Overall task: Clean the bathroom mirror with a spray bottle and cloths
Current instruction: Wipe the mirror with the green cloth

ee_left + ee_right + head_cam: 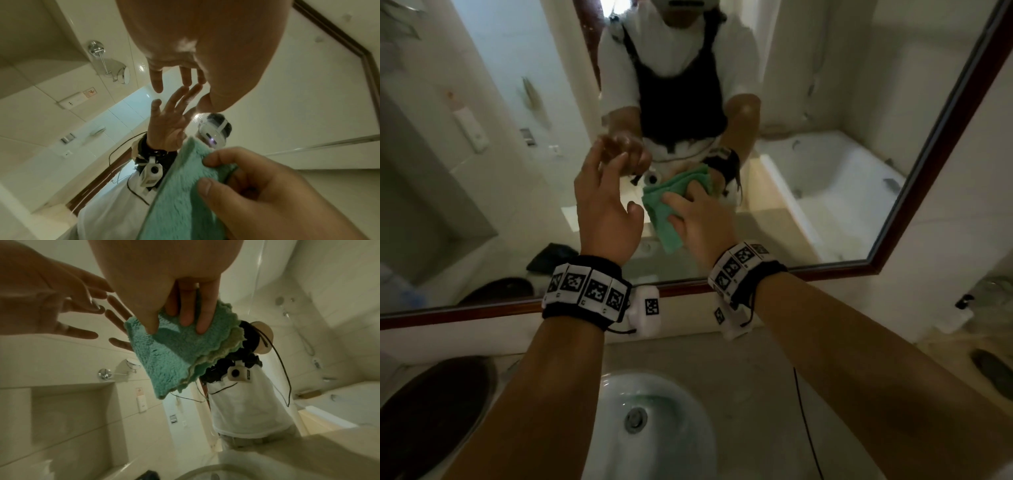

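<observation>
The mirror (825, 102) in its dark brown frame (945, 137) fills the wall ahead. My right hand (683, 195) holds a folded green cloth (664, 219) against the glass near the middle, thumb and fingers on it, and its lower corner hangs free. In the right wrist view the fingers (185, 316) lie on the cloth (164, 356). My left hand (616, 181) is just left of the cloth, fingers spread and holding nothing. In the left wrist view its fingertips (185, 79) meet their reflection on the glass. No spray bottle is in view.
A white sink (678, 411) sits in the pale counter (756, 377) right below my arms. A dark oval object (431, 411) lies at the lower left. Small clear items (969, 301) stand at the counter's right end. A black cable (804, 428) hangs by my right forearm.
</observation>
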A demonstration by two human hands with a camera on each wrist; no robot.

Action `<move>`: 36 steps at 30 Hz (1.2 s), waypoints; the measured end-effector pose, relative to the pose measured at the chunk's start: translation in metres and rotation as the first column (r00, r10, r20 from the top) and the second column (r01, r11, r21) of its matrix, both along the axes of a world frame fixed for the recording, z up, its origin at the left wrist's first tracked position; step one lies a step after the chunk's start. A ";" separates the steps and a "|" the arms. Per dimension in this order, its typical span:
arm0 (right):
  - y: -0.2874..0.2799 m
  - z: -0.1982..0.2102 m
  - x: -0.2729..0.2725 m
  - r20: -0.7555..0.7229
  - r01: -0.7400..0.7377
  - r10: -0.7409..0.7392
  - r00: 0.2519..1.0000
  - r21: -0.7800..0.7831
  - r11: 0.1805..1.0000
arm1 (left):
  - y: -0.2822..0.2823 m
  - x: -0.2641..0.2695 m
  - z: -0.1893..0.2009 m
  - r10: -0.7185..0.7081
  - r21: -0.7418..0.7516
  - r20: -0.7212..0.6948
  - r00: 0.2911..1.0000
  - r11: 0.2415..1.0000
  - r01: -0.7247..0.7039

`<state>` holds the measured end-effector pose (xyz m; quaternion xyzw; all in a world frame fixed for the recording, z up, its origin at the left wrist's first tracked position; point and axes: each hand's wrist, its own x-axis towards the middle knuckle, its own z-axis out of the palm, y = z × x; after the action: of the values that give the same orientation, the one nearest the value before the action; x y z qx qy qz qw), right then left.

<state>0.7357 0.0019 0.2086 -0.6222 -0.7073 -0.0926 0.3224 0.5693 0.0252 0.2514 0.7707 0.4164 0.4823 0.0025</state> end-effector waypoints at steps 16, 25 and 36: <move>-0.085 -0.040 0.231 -0.317 0.519 -0.502 0.805 -0.033 0.854 | -0.018 0.067 -0.048 0.163 -0.135 0.130 0.978 0.980 -0.146; -0.096 -0.073 0.253 -0.371 0.576 -0.605 0.704 -0.200 0.793 | -0.009 0.065 -0.059 0.100 -0.169 0.192 0.976 0.983 -0.068; -0.052 -0.085 0.128 -0.288 0.395 -0.399 0.871 -0.076 0.916 | -0.018 0.040 -0.060 0.102 -0.091 -0.016 0.995 0.991 -0.103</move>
<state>0.8640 -0.0504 0.1235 -0.7631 -0.5087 -0.0571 0.3946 0.6091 0.0076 0.1914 0.7503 0.4771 0.4576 0.0109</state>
